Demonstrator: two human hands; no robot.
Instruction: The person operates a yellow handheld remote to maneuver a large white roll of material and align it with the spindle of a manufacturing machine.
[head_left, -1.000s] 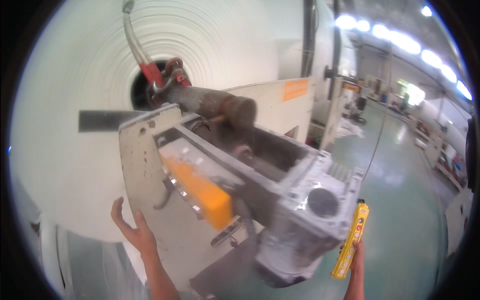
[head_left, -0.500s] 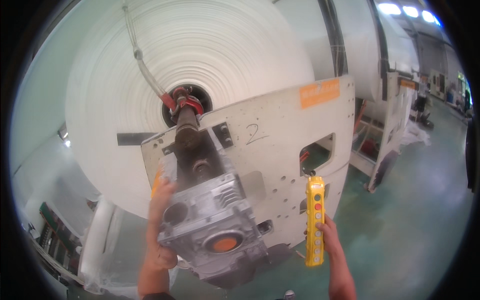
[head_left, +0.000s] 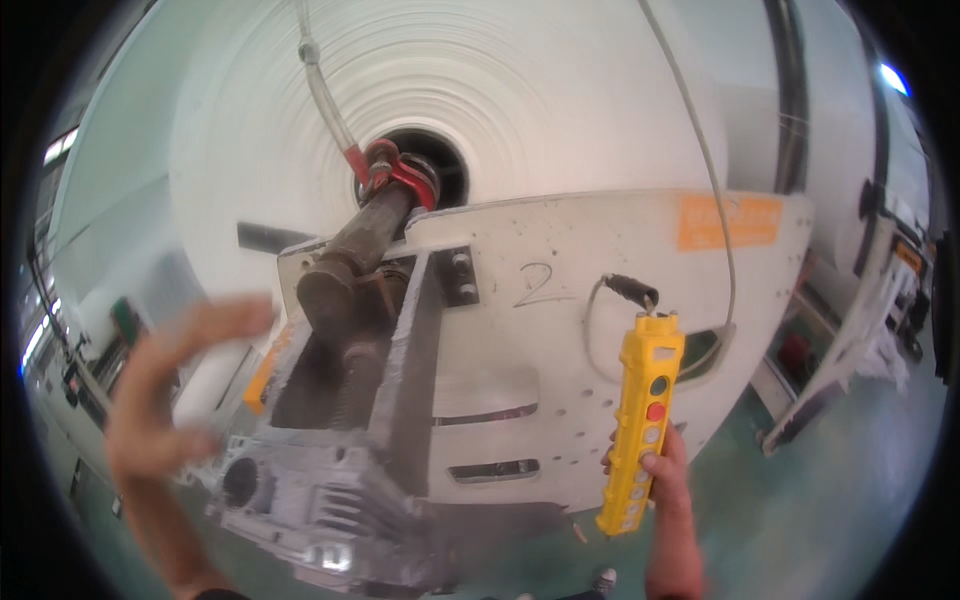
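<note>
Right hand grips boxy yellow pendant controller; left hand open, blurred.

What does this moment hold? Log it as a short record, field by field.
left hand: raised, fingers spread, blurred, beside the grey gearbox, contact unclear
right hand: grips the yellow pendant controller, thumb on a lower button
controller cable: runs up from its top
ahead: large white roll with a dark shaft in its core
plate: white machine plate with an orange label
floor: green
</note>
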